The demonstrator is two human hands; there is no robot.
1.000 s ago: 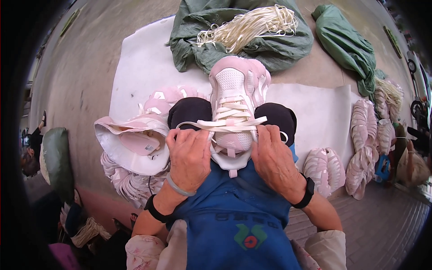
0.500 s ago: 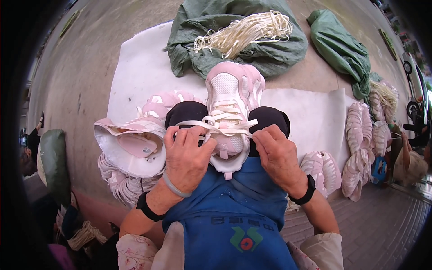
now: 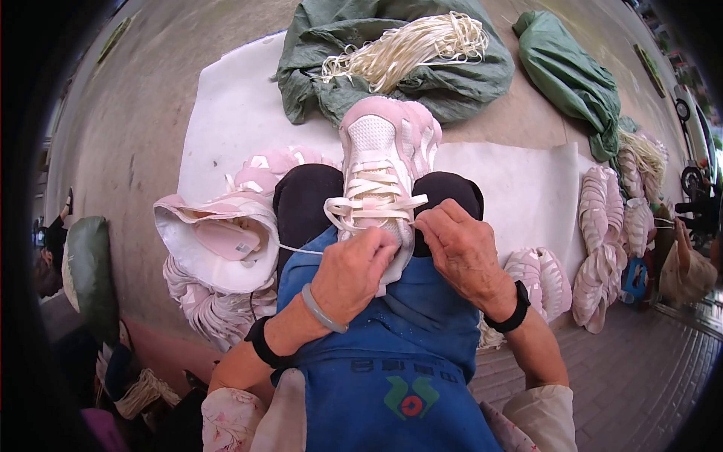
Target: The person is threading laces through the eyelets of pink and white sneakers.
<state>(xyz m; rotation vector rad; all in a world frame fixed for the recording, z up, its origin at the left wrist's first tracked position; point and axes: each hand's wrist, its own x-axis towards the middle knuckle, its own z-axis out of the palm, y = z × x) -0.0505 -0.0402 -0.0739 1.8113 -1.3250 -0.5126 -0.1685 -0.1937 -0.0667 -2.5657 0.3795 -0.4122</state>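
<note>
On the knees, over the blue apron (image 3: 392, 354), sat the pink shoe (image 3: 384, 162). Left hand (image 3: 352, 273) and right hand (image 3: 461, 247) each pinched its white lace (image 3: 373, 205), fingers closed.

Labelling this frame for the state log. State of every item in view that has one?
pink shoe: on the lap, toe pointing away, partly laced
white lace: threaded across the upper eyelets, untied
left hand: closed on the lace at the shoe's tongue
right hand: pinching the lace end
bundle of laces: loose heap on green cloth
shoe uppers: stacked at left, unlaced
</note>
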